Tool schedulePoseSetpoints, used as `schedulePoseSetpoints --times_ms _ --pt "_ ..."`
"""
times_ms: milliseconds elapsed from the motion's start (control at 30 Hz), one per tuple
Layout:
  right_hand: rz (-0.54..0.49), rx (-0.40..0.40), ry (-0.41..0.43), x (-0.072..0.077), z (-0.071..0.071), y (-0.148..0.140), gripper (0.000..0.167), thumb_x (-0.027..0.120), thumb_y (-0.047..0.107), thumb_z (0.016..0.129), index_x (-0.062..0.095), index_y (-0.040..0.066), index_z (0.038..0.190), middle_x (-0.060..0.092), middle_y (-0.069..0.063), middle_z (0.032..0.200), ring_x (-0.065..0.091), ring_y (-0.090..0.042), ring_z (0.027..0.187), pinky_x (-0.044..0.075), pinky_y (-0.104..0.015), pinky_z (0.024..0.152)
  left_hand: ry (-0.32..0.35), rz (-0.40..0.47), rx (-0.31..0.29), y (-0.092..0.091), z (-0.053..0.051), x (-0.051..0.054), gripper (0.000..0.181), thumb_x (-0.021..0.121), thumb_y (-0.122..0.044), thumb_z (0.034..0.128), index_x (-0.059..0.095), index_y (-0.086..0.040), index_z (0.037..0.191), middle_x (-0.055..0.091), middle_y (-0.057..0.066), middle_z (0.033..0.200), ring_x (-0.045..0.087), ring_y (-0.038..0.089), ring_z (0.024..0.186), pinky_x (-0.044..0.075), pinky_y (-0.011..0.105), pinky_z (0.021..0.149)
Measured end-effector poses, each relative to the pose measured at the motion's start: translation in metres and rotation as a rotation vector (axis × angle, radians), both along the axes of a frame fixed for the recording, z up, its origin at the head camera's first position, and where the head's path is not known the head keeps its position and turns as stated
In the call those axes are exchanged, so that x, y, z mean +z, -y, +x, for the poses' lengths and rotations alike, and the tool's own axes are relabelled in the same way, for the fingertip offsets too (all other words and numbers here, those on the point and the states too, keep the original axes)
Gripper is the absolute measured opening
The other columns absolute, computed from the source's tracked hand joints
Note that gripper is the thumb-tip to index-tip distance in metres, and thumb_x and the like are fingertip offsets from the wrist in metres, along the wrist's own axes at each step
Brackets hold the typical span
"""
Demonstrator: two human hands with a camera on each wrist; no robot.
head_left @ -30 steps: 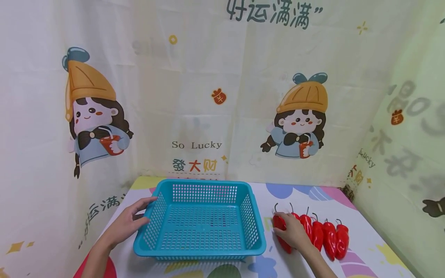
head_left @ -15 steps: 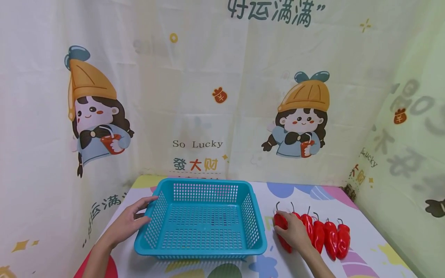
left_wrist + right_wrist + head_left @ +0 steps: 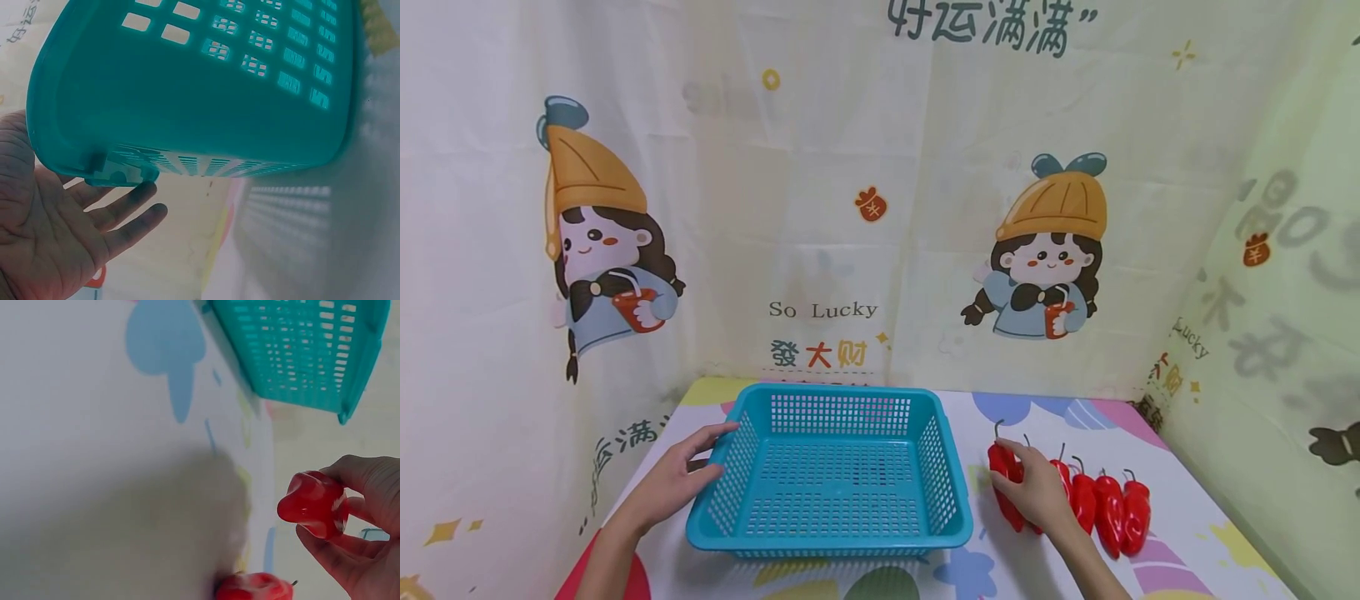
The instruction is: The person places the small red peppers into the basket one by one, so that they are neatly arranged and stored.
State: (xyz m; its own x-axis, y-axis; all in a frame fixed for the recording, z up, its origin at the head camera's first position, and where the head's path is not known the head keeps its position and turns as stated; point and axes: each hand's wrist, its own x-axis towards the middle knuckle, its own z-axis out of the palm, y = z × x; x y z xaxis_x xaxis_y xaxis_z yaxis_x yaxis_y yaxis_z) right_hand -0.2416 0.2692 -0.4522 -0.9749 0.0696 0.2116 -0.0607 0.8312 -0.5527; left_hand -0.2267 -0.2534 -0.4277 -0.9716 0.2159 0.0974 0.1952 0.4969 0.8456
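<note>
A red chili pepper (image 3: 1005, 492) with a dark curved stem is pinched between the thumb and fingers of my right hand (image 3: 1037, 490). The right wrist view shows this pepper (image 3: 312, 503) end-on, raised off the table. Several more red peppers (image 3: 1111, 512) lie in a row to the right, some partly hidden by the hand. My left hand (image 3: 672, 477) is at the left side of a teal plastic basket (image 3: 831, 546), its fingers fairly straight and touching the rim. In the left wrist view, the left hand (image 3: 53, 231) has spread fingers by the basket's rim (image 3: 47, 147).
The basket's perforated floor (image 3: 838, 492) shows nothing lying on it. A patterned white tablecloth (image 3: 1187, 500) covers the table. Printed curtains (image 3: 910, 275) hang behind and on both sides of it.
My right hand has lifted the leftmost pepper slightly up and away from the table, uncovering another pepper beneath the hand. The left hand and basket stay put.
</note>
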Motion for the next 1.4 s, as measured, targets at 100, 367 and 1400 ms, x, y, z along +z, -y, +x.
schedulePoseSetpoints --times_ms 100,367,1400 --pt "-0.006 0.0 -0.026 0.004 0.002 0.004 0.076 0.088 0.017 0.074 0.057 0.01 0.143 0.061 -0.02 0.131 0.061 -0.04 0.112 0.064 -0.045 0.071 0.005 -0.012 0.02 0.001 0.0 0.0 0.068 0.068 -0.016 0.094 0.04 -0.009 0.155 0.04 0.027 0.157 0.04 0.054 0.139 0.054 0.057 0.098" --pt "-0.039 0.017 -0.13 0.024 0.006 0.019 0.078 0.088 0.017 0.077 0.054 0.015 0.147 0.06 -0.017 0.134 0.061 -0.037 0.113 0.064 -0.043 0.073 -0.028 -0.039 0.05 0.003 0.002 0.0 0.07 0.07 -0.02 0.0941 0.039 -0.01 0.155 0.04 0.028 0.156 0.044 0.054 0.136 0.054 0.058 0.097" --pt "-0.158 0.194 -0.293 0.082 0.021 0.081 0.079 0.091 0.014 0.074 0.056 0.015 0.145 0.059 -0.012 0.137 0.063 -0.031 0.113 0.064 -0.038 0.072 -0.078 -0.157 0.052 0.007 -0.001 -0.002 0.062 0.071 -0.019 0.0946 0.048 0.005 0.147 0.049 0.031 0.148 0.047 0.053 0.133 0.056 0.057 0.093"
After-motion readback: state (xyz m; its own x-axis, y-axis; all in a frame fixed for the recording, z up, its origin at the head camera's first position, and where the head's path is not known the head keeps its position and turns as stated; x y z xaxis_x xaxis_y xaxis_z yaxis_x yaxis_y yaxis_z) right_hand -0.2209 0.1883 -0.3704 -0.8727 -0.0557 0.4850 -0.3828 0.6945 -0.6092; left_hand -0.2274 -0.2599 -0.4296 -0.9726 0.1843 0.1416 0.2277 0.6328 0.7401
